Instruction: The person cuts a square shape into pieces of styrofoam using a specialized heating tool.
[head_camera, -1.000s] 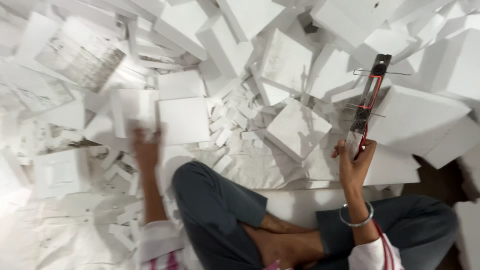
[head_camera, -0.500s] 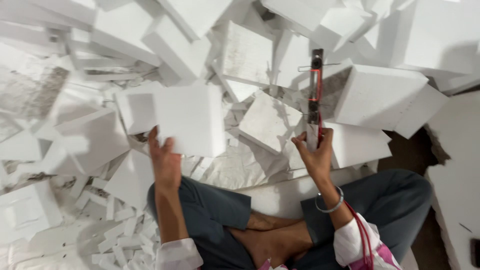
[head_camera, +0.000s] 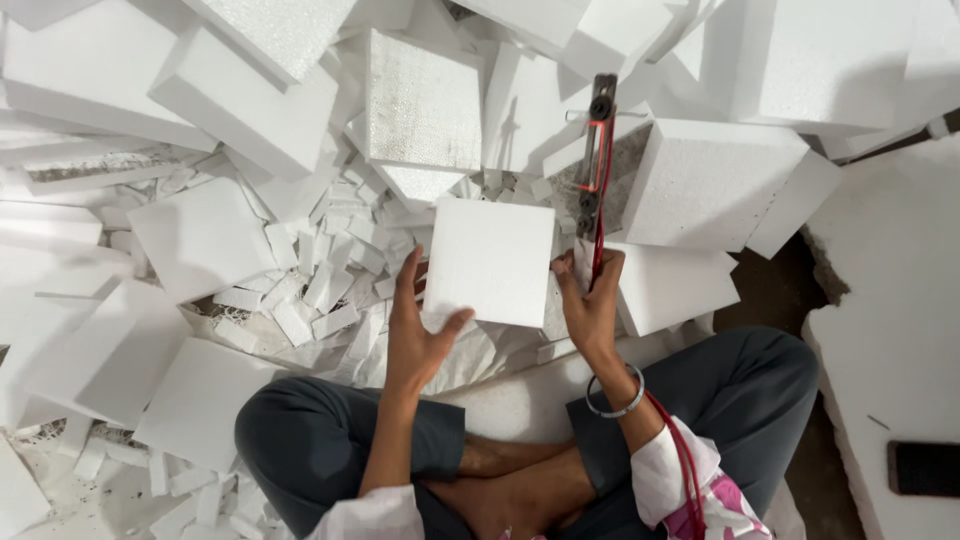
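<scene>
- Heap of white foam blocks (head_camera: 250, 110) and offcut strips (head_camera: 320, 290) covering floor.
- Square white foam slab (head_camera: 490, 262) held upright above crossed legs.
- Left hand (head_camera: 418, 335) pinching slab's lower left corner.
- Right hand (head_camera: 590, 305) gripping slab's right edge beside red-corded cutter frame (head_camera: 597, 160).

Foam-cutting workshop: white foam blocks (head_camera: 712, 183), offcuts (head_camera: 330, 285) everywhere.

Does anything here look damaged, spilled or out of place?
Yes. Small foam scraps lie scattered between tumbled, tilted foam blocks. A dark phone sits alone on the slab at right. The square foam piece in both hands looks clean and whole.
</scene>
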